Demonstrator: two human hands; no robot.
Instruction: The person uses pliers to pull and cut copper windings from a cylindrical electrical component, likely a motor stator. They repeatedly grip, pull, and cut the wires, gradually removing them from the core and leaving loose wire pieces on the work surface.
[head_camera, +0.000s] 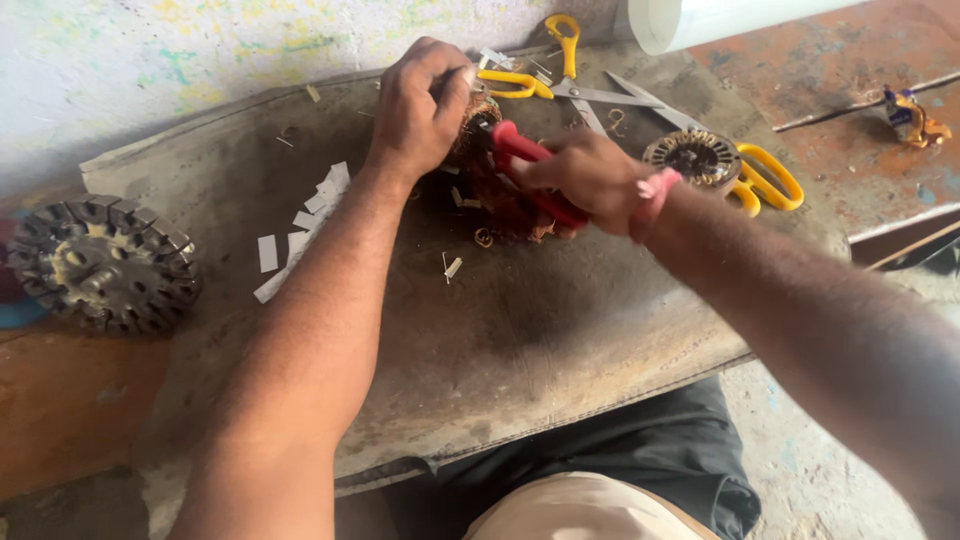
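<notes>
- the left hand (425, 105) is closed over a small copper-wound motor core (476, 120) near the far edge of the worn grey mat (520, 340); fingers curl around its top, thumb pressed on the near side, seemingly to pin it against the pull of a tool.
- the right hand (590, 180) is clenched around the red handles of a pair of pliers (530, 165); the handles run from the palm up toward the core, and the tip is hidden against the windings just below the left thumb.
- the core thus sits between the two hands, under the left fingers and touching the plier nose; whether the nose bites wire i cannot tell.
- loose copper curls and reddish scraps (500, 215) lie just beneath the hands, likely stripped winding.
- white paper strips (300, 225) lie scattered left of the left forearm.
- yellow-handled scissors (560, 85) lie just beyond the hands, with another yellow-handled pair (765, 180) and a round slotted stator (692, 158) right of the right hand.
- a larger slotted metal disc (105, 262) rests off the mat's left edge.
</notes>
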